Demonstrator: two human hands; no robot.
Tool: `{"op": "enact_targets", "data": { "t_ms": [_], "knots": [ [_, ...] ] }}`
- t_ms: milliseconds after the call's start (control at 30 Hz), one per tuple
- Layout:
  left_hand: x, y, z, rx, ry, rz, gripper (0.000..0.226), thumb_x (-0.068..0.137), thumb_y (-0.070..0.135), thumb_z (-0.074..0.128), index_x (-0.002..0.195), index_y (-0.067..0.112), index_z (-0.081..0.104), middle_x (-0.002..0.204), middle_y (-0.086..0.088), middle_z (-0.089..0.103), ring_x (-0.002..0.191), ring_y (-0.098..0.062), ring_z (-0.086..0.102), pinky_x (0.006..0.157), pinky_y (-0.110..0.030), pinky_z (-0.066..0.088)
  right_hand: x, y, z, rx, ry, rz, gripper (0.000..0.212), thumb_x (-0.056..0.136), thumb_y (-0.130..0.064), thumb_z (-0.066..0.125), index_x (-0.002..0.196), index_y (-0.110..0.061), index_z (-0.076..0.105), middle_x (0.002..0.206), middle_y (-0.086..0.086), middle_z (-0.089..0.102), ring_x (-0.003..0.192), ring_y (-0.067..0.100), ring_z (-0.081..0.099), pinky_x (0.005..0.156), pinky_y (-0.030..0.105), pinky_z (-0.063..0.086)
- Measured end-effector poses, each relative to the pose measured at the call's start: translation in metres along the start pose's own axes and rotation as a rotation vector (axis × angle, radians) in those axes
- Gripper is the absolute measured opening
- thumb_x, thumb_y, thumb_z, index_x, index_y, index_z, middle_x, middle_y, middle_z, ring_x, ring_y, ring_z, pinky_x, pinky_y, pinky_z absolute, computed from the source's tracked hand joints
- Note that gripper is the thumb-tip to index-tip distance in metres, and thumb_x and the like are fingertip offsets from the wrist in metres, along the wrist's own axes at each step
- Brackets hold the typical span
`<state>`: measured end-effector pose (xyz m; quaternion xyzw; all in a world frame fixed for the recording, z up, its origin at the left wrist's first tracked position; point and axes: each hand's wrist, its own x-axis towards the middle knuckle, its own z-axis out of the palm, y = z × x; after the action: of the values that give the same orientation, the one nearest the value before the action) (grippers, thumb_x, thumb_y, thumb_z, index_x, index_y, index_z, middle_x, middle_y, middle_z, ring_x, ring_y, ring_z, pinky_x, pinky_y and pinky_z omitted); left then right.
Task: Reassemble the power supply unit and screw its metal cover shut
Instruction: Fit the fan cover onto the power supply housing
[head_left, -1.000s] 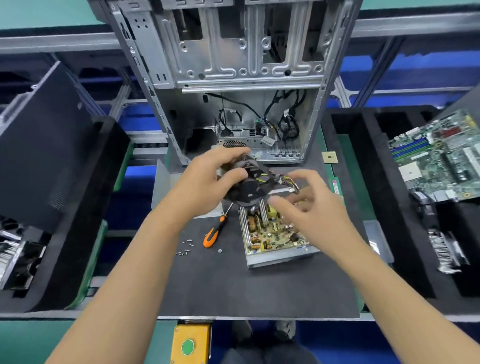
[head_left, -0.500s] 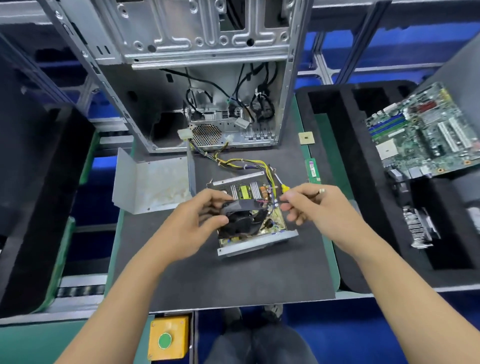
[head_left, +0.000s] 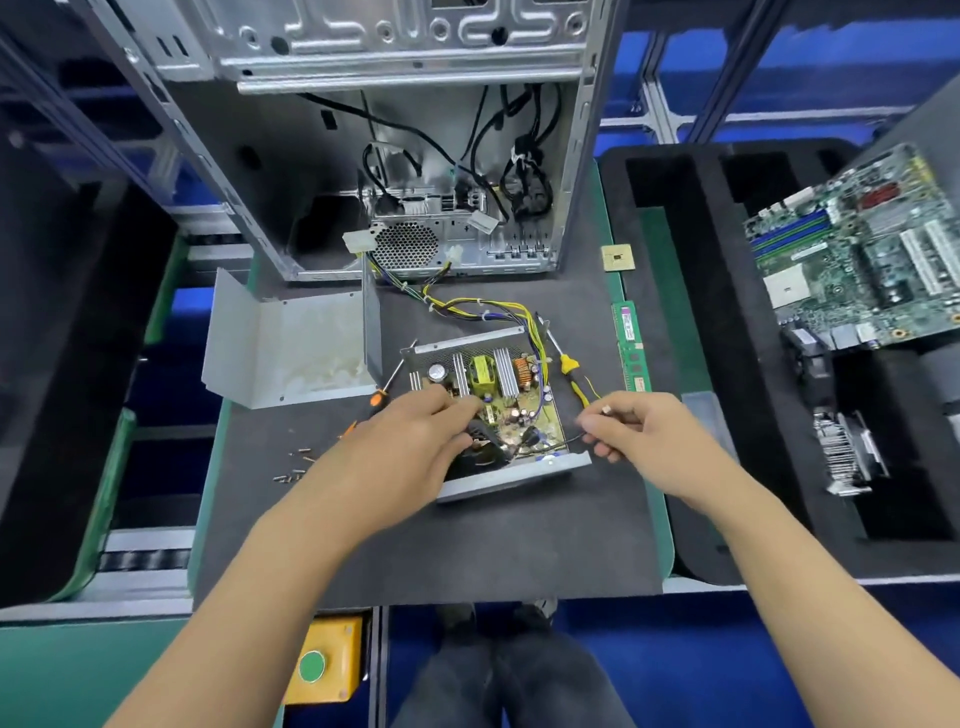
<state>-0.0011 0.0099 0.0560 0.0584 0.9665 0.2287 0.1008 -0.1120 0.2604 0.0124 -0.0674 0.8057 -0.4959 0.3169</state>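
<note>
Seating fan (head_left: 480, 447) with left hand (head_left: 410, 441); right hand (head_left: 636, 428) pinches its wire (head_left: 558, 442), which may snag or tear if tugged.

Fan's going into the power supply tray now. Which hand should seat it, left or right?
Left, probably. The left hand already grips the black fan over the near end of the open power supply tray. The right hand is beside the tray, pinching the fan's thin black wire.
</note>
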Motion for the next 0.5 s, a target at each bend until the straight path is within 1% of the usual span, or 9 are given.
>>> {"op": "enact_targets", "data": {
  "t_ms": [67, 133, 167, 233, 267, 333, 400, 433, 500],
  "knots": [
    [0.0, 0.008, 0.003, 0.029, 0.038, 0.029, 0.036, 0.103, 0.025, 0.048, 0.136, 0.013, 0.054, 0.106, -0.004, 0.053, 0.1, -0.029, 0.054, 0.082, -0.038, 0.049, 0.001, 0.002, 0.003, 0.045, 0.026, -0.028, 0.015, 0.093, -0.008, 0.065, 0.086, -0.017, 0.074, 0.072, 0.002, 0.072, 0.063, 0.01, 0.064, 0.062, 0.02, 0.052],
    [-0.002, 0.014, 0.004, 0.044, 0.06, 0.053, 0.034, 0.1, 0.022, 0.054, 0.132, 0.01, 0.059, 0.099, -0.004, 0.052, 0.094, -0.028, 0.054, 0.071, -0.031, 0.045, 0.002, 0.0, 0.006, 0.095, 0.051, -0.073, 0.017, 0.092, -0.003, 0.065, 0.09, -0.019, 0.07, 0.07, 0.005, 0.07, 0.063, 0.013, 0.065, 0.062, 0.022, 0.053],
    [-0.004, 0.014, 0.004, 0.041, 0.062, 0.054, 0.034, 0.1, 0.02, 0.055, 0.132, 0.009, 0.06, 0.098, -0.006, 0.053, 0.092, -0.028, 0.054, 0.07, -0.033, 0.047, 0.003, -0.003, 0.008, 0.119, 0.058, -0.089, 0.018, 0.091, -0.001, 0.066, 0.089, -0.019, 0.067, 0.069, 0.007, 0.07, 0.062, 0.015, 0.066, 0.061, 0.022, 0.054],
    [-0.006, 0.011, -0.001, 0.018, 0.083, 0.05, 0.036, 0.101, 0.022, 0.053, 0.134, 0.007, 0.059, 0.098, -0.008, 0.053, 0.092, -0.031, 0.053, 0.074, -0.043, 0.052, 0.006, -0.008, 0.013, 0.127, 0.039, -0.112, 0.018, 0.088, 0.001, 0.068, 0.084, -0.016, 0.064, 0.066, 0.007, 0.07, 0.06, 0.016, 0.068, 0.06, 0.022, 0.054],
    [-0.008, 0.009, -0.005, 0.019, 0.104, 0.049, 0.037, 0.102, 0.026, 0.049, 0.132, 0.007, 0.061, 0.096, -0.007, 0.052, 0.09, -0.031, 0.053, 0.074, -0.045, 0.053, 0.007, -0.009, 0.015, 0.087, 0.016, -0.121, 0.018, 0.088, 0.001, 0.068, 0.081, -0.014, 0.064, 0.064, 0.004, 0.07, 0.059, 0.015, 0.068, 0.061, 0.021, 0.054],
    [-0.011, 0.009, -0.013, 0.037, 0.133, 0.048, 0.045, 0.099, 0.035, 0.04, 0.125, 0.006, 0.065, 0.089, -0.002, 0.048, 0.082, -0.028, 0.052, 0.066, -0.043, 0.054, 0.011, -0.011, 0.019, -0.093, -0.052, -0.14, 0.016, 0.092, -0.006, 0.064, 0.08, -0.015, 0.067, 0.063, -0.002, 0.069, 0.063, 0.012, 0.068, 0.068, 0.022, 0.053],
    [-0.012, 0.011, -0.019, 0.037, 0.134, 0.026, 0.051, 0.096, 0.039, 0.036, 0.12, 0.007, 0.068, 0.085, 0.0, 0.045, 0.078, -0.026, 0.05, 0.061, -0.044, 0.053, 0.013, -0.013, 0.02, -0.289, -0.109, -0.166, 0.017, 0.096, -0.015, 0.06, 0.087, -0.022, 0.072, 0.065, -0.011, 0.068, 0.067, 0.0, 0.062, 0.073, 0.014, 0.047],
    [-0.013, 0.011, -0.022, 0.044, 0.133, 0.005, 0.054, 0.095, 0.041, 0.035, 0.119, 0.007, 0.069, 0.084, -0.001, 0.046, 0.078, -0.026, 0.05, 0.06, -0.045, 0.053, 0.014, -0.014, 0.02, -0.34, -0.127, -0.178, 0.018, 0.096, -0.018, 0.06, 0.091, -0.027, 0.074, 0.064, -0.019, 0.065, 0.067, -0.006, 0.059, 0.069, 0.007, 0.042],
    [-0.013, 0.013, -0.026, 0.056, 0.12, -0.037, 0.058, 0.092, 0.045, 0.033, 0.115, 0.007, 0.07, 0.083, -0.004, 0.048, 0.079, -0.028, 0.052, 0.06, -0.047, 0.053, 0.015, -0.018, 0.016, -0.38, -0.17, -0.166, 0.019, 0.098, -0.022, 0.059, 0.099, -0.033, 0.075, 0.064, -0.034, 0.06, 0.068, -0.018, 0.053, 0.063, 0.002, 0.036]
  ]
}}
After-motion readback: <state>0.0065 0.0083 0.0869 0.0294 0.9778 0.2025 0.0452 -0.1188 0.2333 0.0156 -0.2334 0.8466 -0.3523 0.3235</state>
